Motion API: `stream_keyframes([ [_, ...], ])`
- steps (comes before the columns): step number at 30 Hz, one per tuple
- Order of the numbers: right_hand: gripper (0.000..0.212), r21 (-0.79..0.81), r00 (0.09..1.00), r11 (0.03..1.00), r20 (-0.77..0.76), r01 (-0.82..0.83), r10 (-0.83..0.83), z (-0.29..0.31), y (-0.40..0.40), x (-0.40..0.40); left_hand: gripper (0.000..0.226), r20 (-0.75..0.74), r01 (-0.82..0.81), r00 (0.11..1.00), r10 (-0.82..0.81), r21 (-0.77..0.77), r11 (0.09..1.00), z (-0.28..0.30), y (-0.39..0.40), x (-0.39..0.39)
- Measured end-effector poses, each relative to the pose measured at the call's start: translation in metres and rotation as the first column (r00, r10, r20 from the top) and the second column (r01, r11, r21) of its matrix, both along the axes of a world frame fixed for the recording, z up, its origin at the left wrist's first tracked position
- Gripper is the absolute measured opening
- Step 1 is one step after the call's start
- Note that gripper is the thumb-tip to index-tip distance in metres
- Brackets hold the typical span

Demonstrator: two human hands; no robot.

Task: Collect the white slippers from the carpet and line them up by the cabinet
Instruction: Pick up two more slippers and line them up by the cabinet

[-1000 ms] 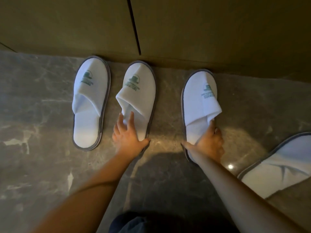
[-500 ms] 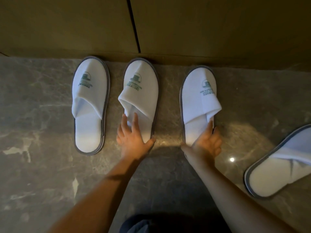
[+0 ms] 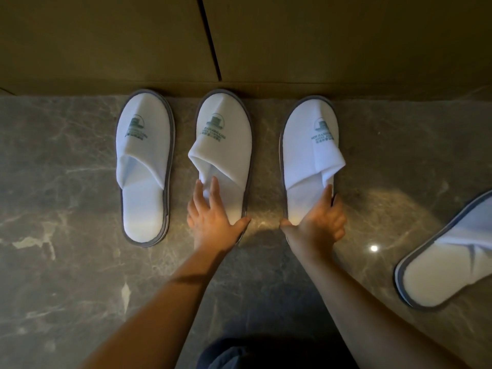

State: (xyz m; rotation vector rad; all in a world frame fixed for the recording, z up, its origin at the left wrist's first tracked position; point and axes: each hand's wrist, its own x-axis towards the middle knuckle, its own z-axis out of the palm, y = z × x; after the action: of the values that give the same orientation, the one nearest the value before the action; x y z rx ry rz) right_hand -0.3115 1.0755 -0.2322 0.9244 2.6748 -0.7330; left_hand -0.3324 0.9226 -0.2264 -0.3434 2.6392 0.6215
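Observation:
Three white slippers with grey edging and green logos stand side by side, toes against the cabinet base (image 3: 239,85). The left slipper (image 3: 145,166) lies alone. My left hand (image 3: 213,217) rests flat on the heel of the middle slipper (image 3: 226,145), fingers spread, thumb at its right edge. My right hand (image 3: 319,222) grips the heel of the third slipper (image 3: 308,155), thumb on its left edge and fingers over its right edge. A fourth slipper (image 3: 447,265) lies angled on the floor at the right, apart from the row.
The floor is dark grey marble (image 3: 66,262) with pale veins and a bright light reflection (image 3: 374,248). The cabinet has brown doors with a dark vertical seam (image 3: 210,38). My dark clothing (image 3: 253,352) shows at the bottom.
Both hands have pushed the middle and third slippers forward until their toes meet the cabinet base. The third slipper has straightened into line.

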Motion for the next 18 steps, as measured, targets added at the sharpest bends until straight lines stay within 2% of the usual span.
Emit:
stream_keyframes([
  [15, 0.108, 0.004, 0.999, 1.000, 0.040, 0.016, -0.016, -0.0020, -0.0026, -0.0049, 0.103, -0.002, 0.004, 1.000, -0.004, 0.023, 1.000, -0.0008, -0.0009, -0.0001],
  [18, 0.105, -0.017, 1.000, 1.000, 0.019, 0.000, 0.000, 0.0039, -0.0004, -0.0037, 0.102, -0.062, 0.010, 0.998, -0.011, -0.014, 1.000, 0.0062, 0.0013, 0.0019],
])
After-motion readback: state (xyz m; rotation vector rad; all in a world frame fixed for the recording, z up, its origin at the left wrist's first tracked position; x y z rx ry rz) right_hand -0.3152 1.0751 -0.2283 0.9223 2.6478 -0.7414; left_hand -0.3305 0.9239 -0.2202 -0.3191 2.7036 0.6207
